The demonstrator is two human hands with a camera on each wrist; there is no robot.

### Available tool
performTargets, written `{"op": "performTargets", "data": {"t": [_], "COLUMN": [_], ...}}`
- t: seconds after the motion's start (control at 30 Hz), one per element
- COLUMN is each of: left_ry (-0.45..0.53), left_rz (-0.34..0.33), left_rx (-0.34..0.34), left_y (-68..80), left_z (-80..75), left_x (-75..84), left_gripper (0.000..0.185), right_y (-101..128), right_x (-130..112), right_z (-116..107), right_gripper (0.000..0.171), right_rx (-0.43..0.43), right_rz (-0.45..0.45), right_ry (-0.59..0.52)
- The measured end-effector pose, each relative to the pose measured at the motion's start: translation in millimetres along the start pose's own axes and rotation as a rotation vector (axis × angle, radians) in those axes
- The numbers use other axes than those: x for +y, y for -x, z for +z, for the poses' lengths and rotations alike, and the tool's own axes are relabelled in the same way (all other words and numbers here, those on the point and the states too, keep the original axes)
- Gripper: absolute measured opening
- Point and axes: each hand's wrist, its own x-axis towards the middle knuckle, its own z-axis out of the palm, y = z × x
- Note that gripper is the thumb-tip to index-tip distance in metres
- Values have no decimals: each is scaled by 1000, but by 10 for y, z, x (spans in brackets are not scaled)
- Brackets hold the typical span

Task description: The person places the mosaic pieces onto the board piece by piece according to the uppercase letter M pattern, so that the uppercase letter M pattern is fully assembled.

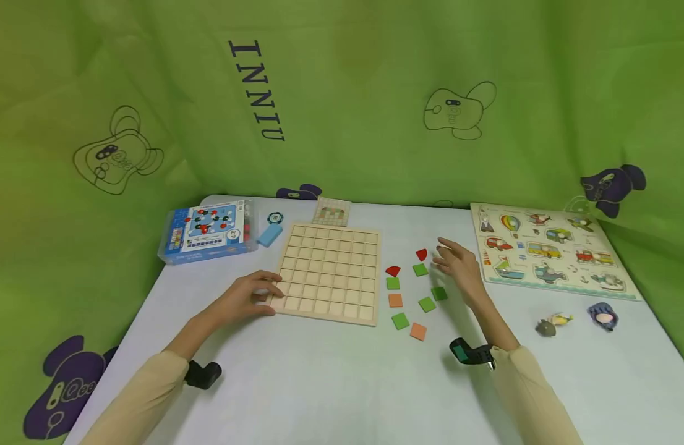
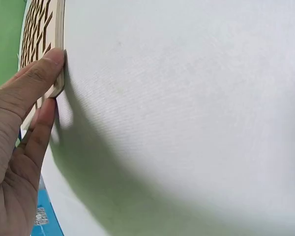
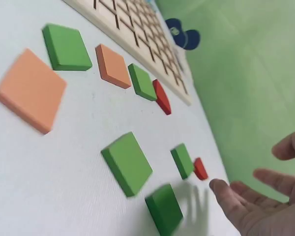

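Observation:
A square wooden grid board (image 1: 326, 272) lies flat on the table. My left hand (image 1: 250, 298) holds it at its near left corner; in the left wrist view the thumb (image 2: 51, 59) lies on the board's edge and a finger touches just round the corner. My right hand (image 1: 459, 266) hovers with loosely bent fingers, holding nothing, beside the loose pieces right of the board. Among these are several green square tiles (image 1: 400, 321), two orange square tiles (image 1: 418, 331) and two red quarter-round pieces (image 1: 393, 271). A dark green tile (image 3: 164, 210) is nearest the hand's shadow.
A boxed set (image 1: 208, 228) stands at the back left, near a blue block (image 1: 270, 235) and a round chip (image 1: 275, 217). Behind the board lies a small patterned card (image 1: 331, 212). On the right are a picture puzzle (image 1: 553, 250) and small figures (image 1: 603, 316). Green cloth (image 1: 342, 123) hangs behind.

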Motion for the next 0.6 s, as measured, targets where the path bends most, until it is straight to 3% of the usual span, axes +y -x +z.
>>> {"op": "performTargets", "data": {"t": [0.2, 0.33, 0.4, 0.6], "left_ry": [36, 59, 70, 77], "left_rz": [-46, -47, -52, -62], "left_rx": [-6, -6, -8, -6], "left_y": [-32, -32, -28, -8], "left_z": [-31, -35, -30, -15], "left_x": [25, 24, 21, -13], "left_gripper": [30, 30, 30, 29], "right_y": [-297, -490, -560, -672], "right_x": [-11, 0, 8, 25], "right_z": [189, 300, 330, 299], "right_gripper": [52, 53, 51, 41], "right_rx": [-68, -119, -87, 152], "right_rz": [110, 79, 66, 69], "right_ry": [-46, -100, -110, -39]}}
